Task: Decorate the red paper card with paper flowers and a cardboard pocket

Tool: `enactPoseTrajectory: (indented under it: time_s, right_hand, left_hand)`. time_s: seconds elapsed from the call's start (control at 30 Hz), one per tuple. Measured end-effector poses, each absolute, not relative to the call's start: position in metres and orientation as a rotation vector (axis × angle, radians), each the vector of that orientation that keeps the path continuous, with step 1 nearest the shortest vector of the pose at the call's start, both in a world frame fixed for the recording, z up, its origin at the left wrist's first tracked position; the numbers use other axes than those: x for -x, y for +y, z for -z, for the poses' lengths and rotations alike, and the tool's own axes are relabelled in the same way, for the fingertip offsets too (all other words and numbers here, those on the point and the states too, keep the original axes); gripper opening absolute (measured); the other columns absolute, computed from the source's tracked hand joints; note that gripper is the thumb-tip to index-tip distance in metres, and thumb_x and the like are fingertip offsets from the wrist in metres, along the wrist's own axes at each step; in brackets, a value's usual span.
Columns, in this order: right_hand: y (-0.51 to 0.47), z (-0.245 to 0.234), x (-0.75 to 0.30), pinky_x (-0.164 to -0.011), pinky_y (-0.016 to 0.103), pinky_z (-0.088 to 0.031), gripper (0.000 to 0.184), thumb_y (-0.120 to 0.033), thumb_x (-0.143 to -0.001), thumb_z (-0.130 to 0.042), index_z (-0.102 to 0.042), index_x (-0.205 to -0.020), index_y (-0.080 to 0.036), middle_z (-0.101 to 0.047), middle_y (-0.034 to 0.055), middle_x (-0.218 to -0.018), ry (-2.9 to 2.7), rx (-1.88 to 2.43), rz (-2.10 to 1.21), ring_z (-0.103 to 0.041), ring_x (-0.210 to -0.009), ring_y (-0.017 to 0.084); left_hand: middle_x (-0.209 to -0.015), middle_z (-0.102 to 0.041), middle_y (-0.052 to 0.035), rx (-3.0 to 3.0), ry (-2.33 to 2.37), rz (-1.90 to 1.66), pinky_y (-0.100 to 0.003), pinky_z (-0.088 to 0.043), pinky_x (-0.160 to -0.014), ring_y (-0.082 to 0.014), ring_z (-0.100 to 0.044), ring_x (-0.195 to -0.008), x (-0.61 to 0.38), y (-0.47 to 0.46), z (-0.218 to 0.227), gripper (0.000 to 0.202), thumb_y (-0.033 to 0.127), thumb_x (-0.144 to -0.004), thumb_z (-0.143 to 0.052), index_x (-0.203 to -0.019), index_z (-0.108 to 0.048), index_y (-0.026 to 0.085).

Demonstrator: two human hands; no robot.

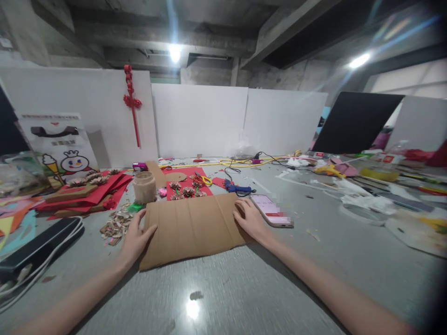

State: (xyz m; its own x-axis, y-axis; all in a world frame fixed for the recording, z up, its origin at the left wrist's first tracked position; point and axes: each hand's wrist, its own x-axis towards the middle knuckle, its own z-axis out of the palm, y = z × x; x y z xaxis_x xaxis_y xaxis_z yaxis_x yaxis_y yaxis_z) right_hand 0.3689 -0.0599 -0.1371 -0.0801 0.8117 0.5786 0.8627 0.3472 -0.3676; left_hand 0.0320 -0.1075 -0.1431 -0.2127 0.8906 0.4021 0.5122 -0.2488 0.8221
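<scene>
Fingers of our left hand (pixel 134 241) and right hand (pixel 252 220) touch cardboard (pixel 192 230), clamped or resting we can't tell | cardboard: just left of phone (pixel 269 211) | step: likely positioning | next: probably calls for two-handed steadying

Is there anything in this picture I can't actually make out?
All in the head view:
Cardboard sheet: its underside, hidden by the sheet itself; any fingers of the left hand or right hand beneath wouldn't show.
Phone: part of its screen, covered by pixelation.
Dark device: cut off by the left edge.
Bottle label: lettering too small and blurred.
</scene>
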Motion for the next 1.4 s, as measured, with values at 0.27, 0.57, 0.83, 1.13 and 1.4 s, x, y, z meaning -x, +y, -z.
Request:
enactPoseTrajectory:
  time_s: [0.27, 0.57, 0.83, 1.13, 1.4]
  right_hand:
    - [-0.06, 0.144, -0.365, -0.095, 0.035, -0.035, 0.031, -0.023, -0.081, -0.039, -0.057, -0.102, -0.01, -0.05, 0.016, -0.114, -2.001, 1.516, 0.23, -0.046, -0.108, 0.022]
    - [-0.059, 0.148, -0.357, -0.096, 0.026, -0.032, 0.032, -0.018, -0.084, -0.036, -0.058, -0.104, -0.006, -0.05, 0.0159, -0.118, -2.108, 1.729, 0.137, -0.048, -0.109, 0.019]
    - [-0.058, 0.149, -0.356, -0.093, 0.028, -0.034, 0.033, -0.018, -0.084, -0.035, -0.059, -0.103, -0.006, -0.053, 0.0161, -0.115, -2.164, 1.766, 0.17, -0.05, -0.106, 0.02]
    - [-0.057, 0.151, -0.355, -0.093, 0.028, -0.034, 0.035, -0.018, -0.084, -0.034, -0.057, -0.107, -0.004, -0.051, 0.0165, -0.118, -2.145, 1.781, 0.14, -0.049, -0.105, 0.022]
    - [-0.057, 0.152, -0.356, -0.093, 0.028, -0.033, 0.035, -0.018, -0.084, -0.034, -0.057, -0.108, -0.004, -0.051, 0.016, -0.118, -2.13, 1.772, 0.118, -0.048, -0.107, 0.021]
  left_hand:
    - [-0.127, -0.046, -0.0158, -1.85, 1.733, -1.241, -0.044, -0.032, -0.099, -0.0273, -0.044, -0.116, -0.038, -0.113, 0.139, 0.065, 0.04, -0.064, -0.054, -0.121, -0.037, 0.013]
    - [-0.121, -0.053, -0.0128, -2.045, 1.841, -1.141, -0.045, -0.033, -0.097, -0.0292, -0.045, -0.115, -0.035, -0.108, 0.151, 0.052, 0.045, -0.066, -0.049, -0.109, -0.052, 0.016]
    - [-0.119, -0.054, -0.0132, -2.09, 1.86, -1.082, -0.043, -0.037, -0.094, -0.0283, -0.047, -0.113, -0.034, -0.108, 0.151, 0.049, 0.044, -0.067, -0.048, -0.107, -0.054, 0.015]
    - [-0.12, -0.054, -0.0117, -2.086, 1.895, -1.016, -0.042, -0.035, -0.097, -0.0277, -0.045, -0.115, -0.034, -0.107, 0.151, 0.054, 0.045, -0.067, -0.047, -0.111, -0.053, 0.015]
    - [-0.122, -0.053, -0.0133, -2.09, 1.925, -0.968, -0.042, -0.035, -0.096, -0.0283, -0.044, -0.116, -0.034, -0.106, 0.15, 0.055, 0.046, -0.067, -0.046, -0.11, -0.054, 0.014]
